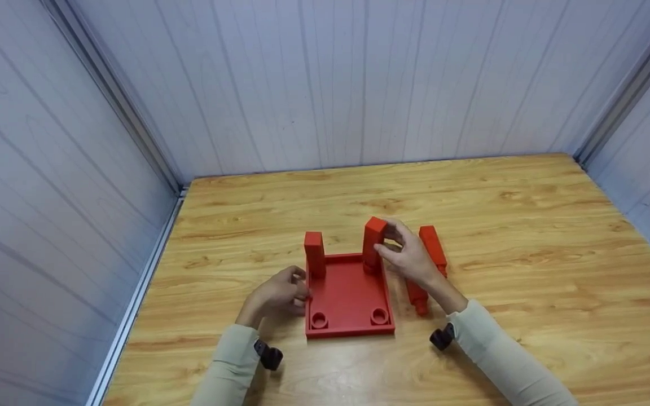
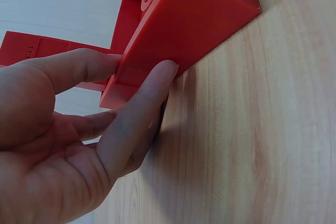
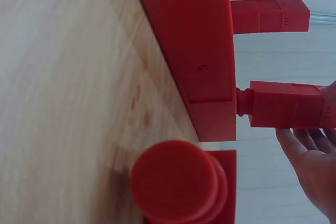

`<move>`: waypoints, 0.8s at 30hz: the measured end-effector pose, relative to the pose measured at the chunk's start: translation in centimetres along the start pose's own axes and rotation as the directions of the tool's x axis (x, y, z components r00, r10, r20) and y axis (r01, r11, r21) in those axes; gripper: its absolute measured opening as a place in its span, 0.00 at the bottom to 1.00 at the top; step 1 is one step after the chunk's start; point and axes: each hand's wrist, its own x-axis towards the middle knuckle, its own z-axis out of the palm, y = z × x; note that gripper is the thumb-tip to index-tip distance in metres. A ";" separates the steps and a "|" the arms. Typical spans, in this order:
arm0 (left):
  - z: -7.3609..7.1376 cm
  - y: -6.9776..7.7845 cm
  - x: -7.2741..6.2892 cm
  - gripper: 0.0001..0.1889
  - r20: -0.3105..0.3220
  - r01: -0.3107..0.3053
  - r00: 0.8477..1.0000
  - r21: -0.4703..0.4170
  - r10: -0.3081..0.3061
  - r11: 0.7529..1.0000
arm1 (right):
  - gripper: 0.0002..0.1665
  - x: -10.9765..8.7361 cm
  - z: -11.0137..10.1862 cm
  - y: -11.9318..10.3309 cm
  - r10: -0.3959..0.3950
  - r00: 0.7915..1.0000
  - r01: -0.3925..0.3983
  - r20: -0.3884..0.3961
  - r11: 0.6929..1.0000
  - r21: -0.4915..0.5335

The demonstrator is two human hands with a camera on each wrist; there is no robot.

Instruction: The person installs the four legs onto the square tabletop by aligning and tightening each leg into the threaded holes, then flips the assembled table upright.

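Note:
A red square-sided tray-like base (image 1: 347,299) lies on the table with ring-shaped sockets at its two near corners. My right hand (image 1: 412,256) pinches a red square leg (image 1: 373,242) upright over the far right corner. In the right wrist view, the narrow round peg under this leg (image 3: 283,103) still shows above the base's rim. Another red leg (image 1: 314,251) stands upright at the far left corner. With extended fingers, my left hand (image 1: 282,290) touches the outer left wall of the base, seen up close in the left wrist view.
Two loose red legs (image 1: 432,248) lie on the wooden table (image 1: 528,242) to the right of the base, one (image 1: 417,296) partly under my right wrist. Pale panelled walls (image 1: 330,84) enclose the table at the back and sides.

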 end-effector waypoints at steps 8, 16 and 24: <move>0.0 -0.1 0.1 0.24 0.000 -0.005 1.000 -0.013 0.005 1.000 | 0.33 -0.2 0.2 -0.9 0.014 0.998 -0.010 0.056 0.997 -0.071; 0.0 -0.1 0.0 0.24 -0.002 -0.004 1.000 -0.015 0.004 1.000 | 0.31 -0.1 0.3 -0.8 0.062 0.997 -0.059 0.050 0.996 -0.059; -0.1 -0.2 0.1 0.24 0.005 -0.008 1.000 0.001 0.008 1.000 | 0.30 0.0 0.5 -0.7 0.064 0.998 -0.064 0.012 0.998 0.010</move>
